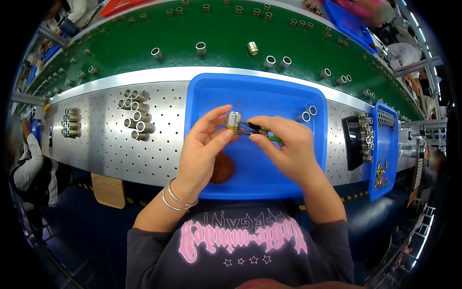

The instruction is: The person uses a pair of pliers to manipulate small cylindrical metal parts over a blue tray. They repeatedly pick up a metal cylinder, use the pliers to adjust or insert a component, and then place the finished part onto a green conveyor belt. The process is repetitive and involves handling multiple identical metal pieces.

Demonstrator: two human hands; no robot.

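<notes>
A short silver metal cylinder with a gold band near its base (pixel 234 119) is held upright above a blue rectangular plastic tray (pixel 269 90). It is pinched between thumb and fingers of the left hand (pixel 204 139), with the forearm brought in from the lower left. A slim two-pronged tool with black and green handles (pixel 275 138) is gripped by the right hand (pixel 292 142), its tips pointed leftward at the cylinder's lower side; contact cannot be confirmed. Exposed tray floor is left between the hands and the far rim. Near the right wall, two open-ended silver metal cylinders (pixel 301 119) are placed. The tray is flanked by a perforated silver metal worktop (pixel 166 106)
</notes>
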